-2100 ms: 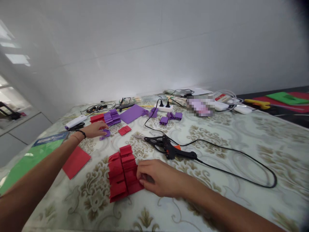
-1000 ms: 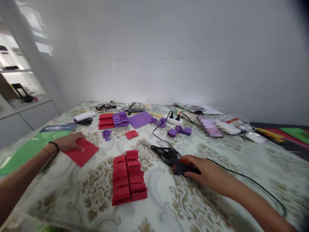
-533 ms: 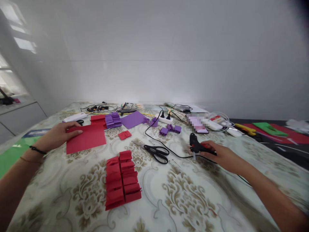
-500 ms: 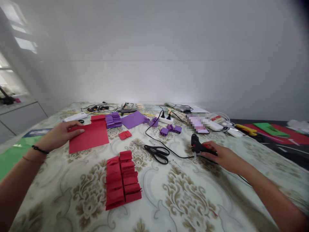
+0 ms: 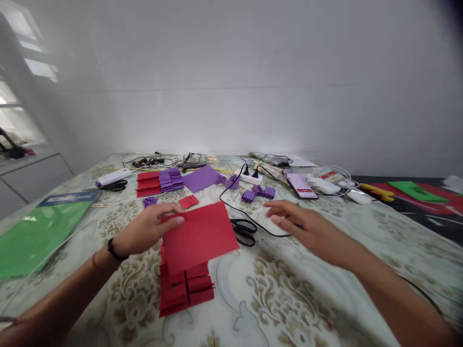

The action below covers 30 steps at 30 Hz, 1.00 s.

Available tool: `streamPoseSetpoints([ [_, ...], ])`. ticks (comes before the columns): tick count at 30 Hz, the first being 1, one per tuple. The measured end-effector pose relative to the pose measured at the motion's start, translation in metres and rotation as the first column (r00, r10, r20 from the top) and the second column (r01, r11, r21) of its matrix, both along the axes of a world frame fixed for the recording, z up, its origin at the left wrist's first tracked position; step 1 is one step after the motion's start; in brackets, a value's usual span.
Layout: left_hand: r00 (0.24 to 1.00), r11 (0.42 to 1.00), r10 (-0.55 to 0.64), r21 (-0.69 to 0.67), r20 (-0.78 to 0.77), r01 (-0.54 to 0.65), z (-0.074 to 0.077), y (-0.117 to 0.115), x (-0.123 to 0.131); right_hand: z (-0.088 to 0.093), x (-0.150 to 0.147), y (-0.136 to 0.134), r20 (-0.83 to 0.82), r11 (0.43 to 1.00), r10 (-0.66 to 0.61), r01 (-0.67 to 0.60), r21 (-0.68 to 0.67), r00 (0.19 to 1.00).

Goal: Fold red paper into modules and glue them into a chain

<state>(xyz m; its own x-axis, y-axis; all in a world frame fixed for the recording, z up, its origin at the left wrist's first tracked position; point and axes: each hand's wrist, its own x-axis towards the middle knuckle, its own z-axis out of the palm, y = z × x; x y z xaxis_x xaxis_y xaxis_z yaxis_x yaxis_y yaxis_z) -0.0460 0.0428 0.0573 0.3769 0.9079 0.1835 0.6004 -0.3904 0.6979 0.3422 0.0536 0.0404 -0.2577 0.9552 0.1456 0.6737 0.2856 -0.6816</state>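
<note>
My left hand (image 5: 148,230) grips a flat red paper sheet (image 5: 198,236) by its left edge and holds it above the near rows of folded red paper pieces (image 5: 186,289). My right hand (image 5: 302,226) hovers open, fingers spread, just right of the sheet and holds nothing. Black scissors (image 5: 244,229) lie on the table between the sheet and my right hand, partly behind the sheet. A black cord (image 5: 260,230) runs under my right hand; the glue gun is hidden from view.
Folded purple pieces (image 5: 172,178), a purple sheet (image 5: 202,177) and red folded pieces (image 5: 148,183) lie farther back. A green sheet (image 5: 32,236) lies at the left edge. A power strip (image 5: 249,177), phone (image 5: 303,187) and cables crowd the back.
My left hand has carried the red sheet from the left of the table to above the folded red pieces. My right hand has let go of the glue gun and moved left, open.
</note>
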Motion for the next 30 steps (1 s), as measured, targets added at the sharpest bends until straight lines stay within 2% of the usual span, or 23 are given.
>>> streamPoseSetpoints([
  [2,0.998,0.998,-0.049,0.026,0.029,0.049,-0.006,-0.006,0.016,0.007,-0.04,-0.012,-0.169,0.969,0.185,-0.209,-0.133,0.968],
  [4,0.996,0.999,-0.046,0.023,0.077,0.044,-0.013,-0.01,0.025,0.006,-0.072,-0.018,-0.285,0.937,0.233,-0.293,-0.189,0.93],
  [7,0.984,1.0,0.022,-0.013,0.174,-0.019,-0.025,-0.01,0.026,-0.007,-0.097,-0.018,-0.331,0.934,0.151,-0.244,-0.259,0.931],
  [11,0.962,0.962,-0.031,-0.253,0.271,0.102,-0.039,-0.012,0.026,-0.023,-0.098,-0.013,-0.5,0.967,0.059,-0.175,-0.188,0.864],
  [13,0.962,0.947,-0.052,-0.292,0.269,0.133,-0.041,-0.016,0.029,-0.027,-0.093,-0.011,-0.53,0.97,0.048,-0.166,-0.177,0.847],
  [15,0.974,0.966,-0.068,-0.232,0.215,0.118,-0.039,-0.019,0.031,-0.031,-0.088,-0.008,-0.526,0.964,0.069,-0.192,-0.183,0.848],
  [18,0.989,0.993,-0.094,-0.058,0.118,0.102,-0.035,-0.019,0.031,-0.039,-0.083,-0.001,-0.507,0.949,0.105,-0.239,-0.207,0.855],
  [21,0.992,0.99,-0.118,0.089,0.047,0.114,-0.035,-0.017,0.03,-0.045,-0.081,0.003,-0.525,0.946,0.1,-0.243,-0.213,0.845],
  [24,0.985,0.983,-0.137,0.14,0.104,0.122,-0.04,-0.021,0.026,-0.044,-0.084,0.0,-0.598,0.946,0.071,-0.244,-0.213,0.799],
  [26,0.97,0.974,-0.192,0.148,0.146,0.171,-0.042,-0.026,0.022,-0.041,-0.086,-0.005,-0.654,0.943,0.063,-0.26,-0.209,0.754],
  [30,0.928,0.921,-0.36,0.199,0.099,0.336,-0.04,-0.035,0.016,-0.036,-0.09,-0.013,-0.705,0.953,0.026,-0.231,-0.197,0.708],
])
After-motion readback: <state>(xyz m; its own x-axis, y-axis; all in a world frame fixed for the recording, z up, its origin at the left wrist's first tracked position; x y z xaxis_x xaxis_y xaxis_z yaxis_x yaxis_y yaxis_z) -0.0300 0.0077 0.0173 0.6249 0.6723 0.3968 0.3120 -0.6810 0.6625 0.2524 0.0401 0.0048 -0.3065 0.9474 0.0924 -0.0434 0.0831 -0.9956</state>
